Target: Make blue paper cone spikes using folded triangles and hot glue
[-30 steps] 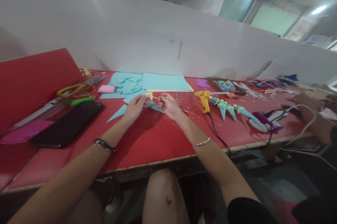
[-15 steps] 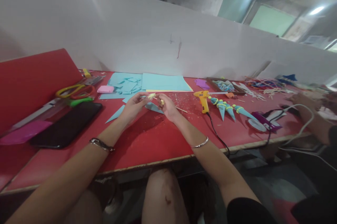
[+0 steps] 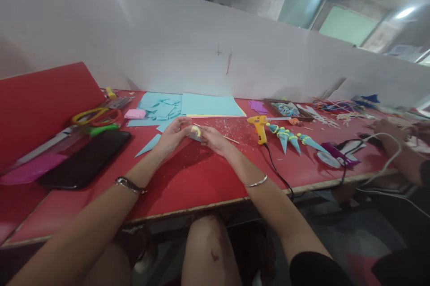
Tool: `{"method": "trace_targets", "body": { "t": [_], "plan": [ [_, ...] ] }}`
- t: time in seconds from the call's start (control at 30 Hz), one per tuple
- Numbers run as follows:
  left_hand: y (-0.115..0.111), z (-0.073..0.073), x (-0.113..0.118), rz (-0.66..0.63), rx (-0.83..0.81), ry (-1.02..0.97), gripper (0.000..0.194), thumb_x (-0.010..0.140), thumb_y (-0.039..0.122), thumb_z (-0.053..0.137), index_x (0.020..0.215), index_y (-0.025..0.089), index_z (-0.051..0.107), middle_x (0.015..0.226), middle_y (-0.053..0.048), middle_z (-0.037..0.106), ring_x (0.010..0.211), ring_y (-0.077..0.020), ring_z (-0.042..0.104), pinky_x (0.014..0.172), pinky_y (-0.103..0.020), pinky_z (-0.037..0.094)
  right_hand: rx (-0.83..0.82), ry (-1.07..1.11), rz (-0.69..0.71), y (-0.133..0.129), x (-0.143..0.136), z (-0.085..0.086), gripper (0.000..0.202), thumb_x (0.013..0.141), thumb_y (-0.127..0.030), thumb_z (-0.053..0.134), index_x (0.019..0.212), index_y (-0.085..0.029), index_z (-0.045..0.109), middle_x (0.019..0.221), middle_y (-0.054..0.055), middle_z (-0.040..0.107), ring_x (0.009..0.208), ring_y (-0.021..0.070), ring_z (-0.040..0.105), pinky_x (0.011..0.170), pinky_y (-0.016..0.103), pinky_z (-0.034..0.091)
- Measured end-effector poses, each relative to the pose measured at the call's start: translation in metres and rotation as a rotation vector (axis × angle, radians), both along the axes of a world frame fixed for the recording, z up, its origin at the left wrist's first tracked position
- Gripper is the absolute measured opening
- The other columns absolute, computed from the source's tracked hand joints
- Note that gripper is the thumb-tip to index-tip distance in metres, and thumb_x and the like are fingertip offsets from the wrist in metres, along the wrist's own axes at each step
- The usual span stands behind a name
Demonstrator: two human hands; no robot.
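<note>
Both hands meet over the red table (image 3: pixel 188 183), just in front of the paper stacks. The left hand (image 3: pixel 172 135) and the right hand (image 3: pixel 213 139) pinch a small blue paper cone (image 3: pixel 194 134) between their fingertips, held just above the tabletop. The cone is light blue, short and pointed, with a small yellow blob at the end that faces the camera; its body is mostly covered by the fingers, so its full shape is hard to tell. A thin wooden stick (image 3: pixel 231 139) lies on the table just behind the right hand.

Behind the hands lie a light-blue paper sheet (image 3: pixel 210 105) on a yellow one and a heap of blue paper offcuts (image 3: pixel 160 109). A blue paper triangle (image 3: pixel 148 145) lies near the left wrist. To the left are a black phone (image 3: pixel 86 158), orange-and-yellow scissors (image 3: pixel 96 116) and a pink eraser (image 3: pixel 135 114). To the right stand a yellow glue gun (image 3: pixel 259 125) with its black cord, and beside it a row of finished blue cones (image 3: pixel 292 139) with yellow trim. Another person's arm (image 3: pixel 399 151) rests at the far right of the table
</note>
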State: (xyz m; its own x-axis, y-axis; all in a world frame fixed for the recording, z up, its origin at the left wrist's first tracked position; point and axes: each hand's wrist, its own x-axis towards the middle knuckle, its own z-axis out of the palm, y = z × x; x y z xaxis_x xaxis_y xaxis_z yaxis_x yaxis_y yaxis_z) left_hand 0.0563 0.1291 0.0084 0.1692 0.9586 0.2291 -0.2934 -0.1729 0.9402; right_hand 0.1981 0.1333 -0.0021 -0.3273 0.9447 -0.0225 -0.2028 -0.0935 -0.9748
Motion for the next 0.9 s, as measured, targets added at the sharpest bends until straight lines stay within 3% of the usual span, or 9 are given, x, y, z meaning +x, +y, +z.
{"method": "trace_targets", "body": {
  "t": [0.1,0.27,0.37,0.53,0.77,0.9],
  "plan": [
    [-0.001,0.002,0.002,0.003,-0.048,-0.028,0.024,0.061,0.018,0.068,0.082,0.019,0.056,0.073,0.004,0.056,0.062,-0.0067,0.052,0.061,-0.021,0.042,0.062,0.026,-0.007,0.001,-0.001,-0.001,0.035,0.058,-0.046,0.07,0.069,-0.018,0.052,0.058,-0.007,0.048,0.051,0.0038,0.038,0.047,0.018,0.025],
    [-0.003,0.004,0.004,-0.056,-0.183,-0.088,0.017,0.064,0.021,0.068,0.069,0.016,0.052,0.062,0.003,0.055,0.057,-0.007,0.05,0.053,-0.019,0.038,0.207,0.01,-0.133,0.004,0.0,-0.002,0.028,0.063,-0.044,0.065,0.07,-0.019,0.053,0.057,-0.008,0.043,0.052,0.0045,0.037,0.05,0.018,0.028],
    [-0.005,0.006,0.004,-0.099,-0.296,-0.06,0.009,0.067,0.02,0.066,0.068,0.014,0.059,0.064,0.0,0.057,0.058,-0.0067,0.05,0.054,-0.019,0.041,0.22,-0.009,-0.177,0.005,0.0,-0.002,0.027,0.065,-0.042,0.064,0.071,-0.019,0.053,0.056,-0.008,0.042,0.053,0.0051,0.037,0.05,0.018,0.028],
    [-0.007,0.009,0.002,-0.116,-0.444,-0.041,0.004,0.069,0.014,0.064,0.065,0.014,0.064,0.063,-0.001,0.057,0.053,-0.0049,0.046,0.048,-0.017,0.038,0.214,0.02,-0.132,0.003,-0.002,-0.002,0.029,0.064,-0.043,0.066,0.07,-0.019,0.052,0.06,-0.007,0.045,0.056,0.0053,0.041,0.054,0.018,0.032],
    [-0.009,0.012,0.004,-0.229,-0.446,-0.117,0.009,0.073,0.016,0.059,0.066,0.016,0.066,0.06,0.0,0.055,0.051,-0.0066,0.044,0.047,-0.02,0.036,0.191,0.046,-0.051,0.003,-0.005,-0.002,0.032,0.061,-0.045,0.069,0.07,-0.019,0.053,0.063,-0.006,0.047,0.061,0.0066,0.045,0.058,0.018,0.036],
    [-0.012,0.013,0.007,-0.204,-0.401,-0.182,0.018,0.078,0.021,0.057,0.061,0.017,0.061,0.061,0.0,0.055,0.054,-0.0095,0.046,0.055,-0.024,0.041,0.164,0.036,-0.052,0.003,-0.006,-0.001,0.032,0.06,-0.046,0.069,0.07,-0.02,0.053,0.065,-0.006,0.049,0.062,0.0071,0.045,0.059,0.019,0.036]
  ]
}}
